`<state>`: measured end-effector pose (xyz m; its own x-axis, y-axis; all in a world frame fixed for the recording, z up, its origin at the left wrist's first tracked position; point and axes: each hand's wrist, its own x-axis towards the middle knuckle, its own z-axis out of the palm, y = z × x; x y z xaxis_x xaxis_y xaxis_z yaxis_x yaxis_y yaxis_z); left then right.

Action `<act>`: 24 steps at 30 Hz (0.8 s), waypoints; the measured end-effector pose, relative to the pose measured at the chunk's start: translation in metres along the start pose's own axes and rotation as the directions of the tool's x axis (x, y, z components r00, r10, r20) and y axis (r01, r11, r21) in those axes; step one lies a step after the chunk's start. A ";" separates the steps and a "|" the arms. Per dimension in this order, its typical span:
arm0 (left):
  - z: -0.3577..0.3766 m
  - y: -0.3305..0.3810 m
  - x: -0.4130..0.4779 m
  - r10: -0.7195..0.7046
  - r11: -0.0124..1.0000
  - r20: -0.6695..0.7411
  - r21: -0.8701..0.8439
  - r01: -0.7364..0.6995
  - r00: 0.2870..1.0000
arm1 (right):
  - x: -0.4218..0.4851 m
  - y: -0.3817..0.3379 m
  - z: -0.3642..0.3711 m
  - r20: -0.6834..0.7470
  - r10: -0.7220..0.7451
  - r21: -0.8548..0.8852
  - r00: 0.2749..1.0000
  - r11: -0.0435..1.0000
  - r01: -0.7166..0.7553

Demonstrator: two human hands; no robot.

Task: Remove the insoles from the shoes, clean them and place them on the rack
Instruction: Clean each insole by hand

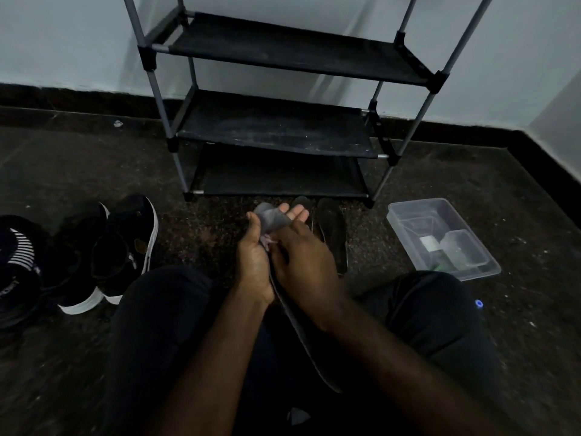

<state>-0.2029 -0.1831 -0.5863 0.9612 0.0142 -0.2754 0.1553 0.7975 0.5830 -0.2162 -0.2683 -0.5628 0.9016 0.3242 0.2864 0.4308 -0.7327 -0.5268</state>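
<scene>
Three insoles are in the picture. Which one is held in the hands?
The grey insole between left hand and right hand; the two black insoles lie on the floor before the rack.

Shoes [103, 250] lie left, tub [440, 237] right, rack [276, 127] behind loose insoles [331, 228].

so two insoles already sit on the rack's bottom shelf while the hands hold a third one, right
No. The two insoles lie on the floor in front of the rack, not on its bottom shelf; the head view shows this. The left hand and right hand do hold a third insole.
</scene>
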 end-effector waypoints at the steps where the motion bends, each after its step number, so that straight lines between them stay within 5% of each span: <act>1: 0.002 -0.001 -0.001 -0.006 1.000 -0.003 0.003 0.006 1.000 | 0.001 0.001 -0.002 -0.011 0.006 -0.002 1.000 1.000 -0.006; 8: 0.006 -0.007 -0.010 0.013 1.000 0.034 0.009 -0.013 0.999 | 0.031 0.002 -0.014 -0.165 0.105 0.006 0.981 0.994 -0.105; 15: -0.005 0.001 0.000 0.033 0.999 -0.015 -0.019 -0.033 0.999 | 0.005 -0.002 0.000 0.130 -0.027 0.032 0.991 0.999 0.023; 24: 0.000 -0.002 -0.004 0.034 0.999 -0.048 0.042 -0.033 0.998 | 0.029 -0.001 -0.005 -0.002 0.088 -0.032 0.996 0.996 -0.088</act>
<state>-0.2075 -0.1841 -0.5864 0.9541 0.0704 -0.2912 0.1333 0.7708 0.6230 -0.1908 -0.2609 -0.5499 0.9360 0.2569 0.2408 0.3482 -0.7773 -0.5240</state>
